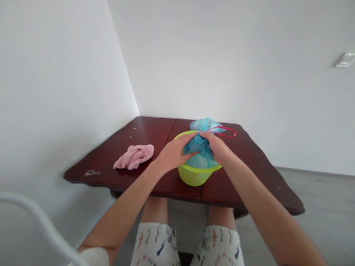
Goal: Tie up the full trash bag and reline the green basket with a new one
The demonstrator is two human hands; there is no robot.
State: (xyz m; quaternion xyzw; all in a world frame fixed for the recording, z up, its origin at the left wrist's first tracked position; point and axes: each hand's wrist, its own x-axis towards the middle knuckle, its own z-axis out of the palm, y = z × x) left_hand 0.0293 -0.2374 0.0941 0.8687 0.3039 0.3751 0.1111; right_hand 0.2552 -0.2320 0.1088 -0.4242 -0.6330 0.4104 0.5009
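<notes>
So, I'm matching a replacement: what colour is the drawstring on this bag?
Red, best seen in the head view: the drawstring loops out from the blue plastic bag.

**Blue plastic bag [198, 147] bunched inside a lime-green basket [192, 176]**
The translucent bag narrows into a twisted neck above the round mesh basket, its top puffing out past the far rim, and a thin red drawstring loop [222, 129] trails rightward. The basket sits upright on a dark reddish wood table [155, 133], near its front edge.
</notes>
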